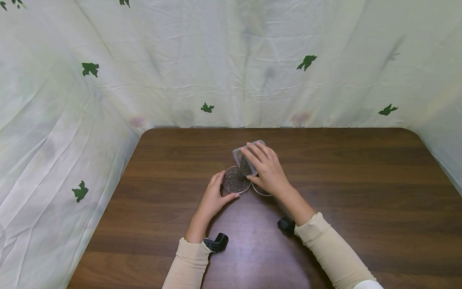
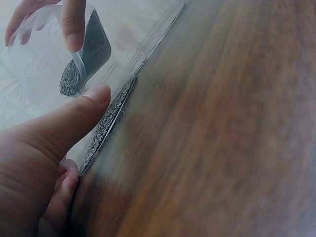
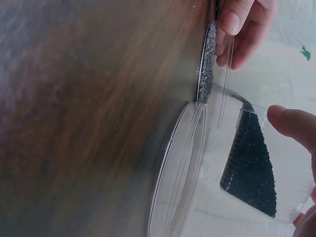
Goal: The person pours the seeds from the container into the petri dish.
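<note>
Currently grips a tilted, clear plastic tub with rounded corners (image 1: 243, 159) in the right hand (image 1: 268, 172), setting the thumb against the nearer side and spreading the fingers somewhat across the farther side. Carries a steep slope of fine, dark granules (image 3: 251, 165) inside that tub, between thumb and fingers. Lets a narrow, dark stream (image 3: 236, 95) fall from the lip, just left of the right thumb tip, into a shallow, clear, round dish (image 1: 231, 192). Pinches this dish in the left hand (image 1: 213, 196), laying the thumb along the rim nearer the body and bending the other fingers round the left side. Contains, between left thumb and fingertips, a broad layer of grey-black granules (image 1: 235, 181) reaching across the dish. Has a second shallow, clear, round dish (image 3: 177, 173) below the right thumb and palm, partly hidden from above, either touching the first dish or just beside it; cannot tell which. Rests both dishes, under the fingers, on a brown wood-grain tabletop (image 1: 162, 180).
</note>
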Demonstrator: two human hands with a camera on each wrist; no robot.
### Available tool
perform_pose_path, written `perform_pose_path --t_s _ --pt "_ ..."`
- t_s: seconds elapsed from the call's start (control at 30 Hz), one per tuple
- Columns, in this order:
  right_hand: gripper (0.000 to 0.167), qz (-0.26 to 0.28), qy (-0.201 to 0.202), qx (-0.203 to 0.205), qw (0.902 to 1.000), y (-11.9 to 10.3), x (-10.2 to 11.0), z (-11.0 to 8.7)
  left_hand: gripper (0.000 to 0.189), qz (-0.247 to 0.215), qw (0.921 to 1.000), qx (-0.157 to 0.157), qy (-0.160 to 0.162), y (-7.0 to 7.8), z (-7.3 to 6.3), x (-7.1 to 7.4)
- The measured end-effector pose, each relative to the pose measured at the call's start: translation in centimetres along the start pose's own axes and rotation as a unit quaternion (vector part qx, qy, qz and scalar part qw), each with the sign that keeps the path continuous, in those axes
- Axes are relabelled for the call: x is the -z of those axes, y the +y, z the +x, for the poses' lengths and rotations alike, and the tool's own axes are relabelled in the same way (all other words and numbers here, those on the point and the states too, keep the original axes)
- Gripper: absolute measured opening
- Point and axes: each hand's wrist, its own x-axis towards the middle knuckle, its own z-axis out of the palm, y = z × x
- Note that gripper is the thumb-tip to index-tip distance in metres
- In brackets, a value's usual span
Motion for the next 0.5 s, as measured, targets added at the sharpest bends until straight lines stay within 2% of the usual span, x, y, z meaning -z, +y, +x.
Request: perform_pose_path --t_s 0.23,0.5 --pt "0.096 0.008 0.004 -0.013 0.9999 -0.01 -0.02 -0.11 0.087 -0.002 1.0000 0.001 -0.002 0.12 -0.01 0.05" --pt "0.097 0.028 0.002 -0.053 0.9982 -0.10 0.10 -0.41 0.086 -0.003 1.0000 -0.002 0.002 0.19 0.00 0.10"
